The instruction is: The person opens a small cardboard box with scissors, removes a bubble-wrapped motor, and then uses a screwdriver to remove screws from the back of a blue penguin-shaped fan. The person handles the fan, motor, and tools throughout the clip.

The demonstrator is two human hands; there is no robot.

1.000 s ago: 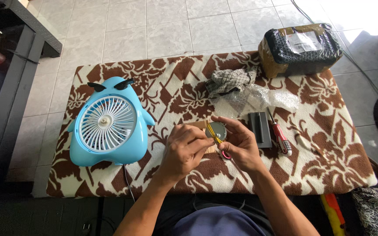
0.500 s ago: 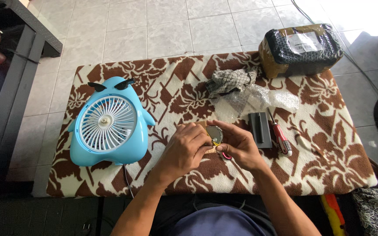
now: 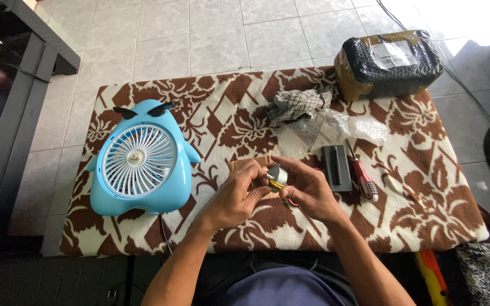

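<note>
small motor being worked between both hands

both hands are now sitting closer together than a second ago, and the yellow wires that were standing up between them are now tucked low under the fingers. left hand (image 3: 236, 195) and right hand (image 3: 307, 190) are pinching a small silver motor (image 3: 276, 173) from either side, just above the patterned blanket (image 3: 426, 204); yellow wires (image 3: 276, 184) are trailing beneath it. blue penguin fan (image 3: 140, 164) is lying to the left, apparently assembled, well apart from the hands. grey battery block (image 3: 336, 166) and red screwdriver (image 3: 364, 174) are lying untouched just right. judging from this, the motor is not yet fitted anywhere.
</note>
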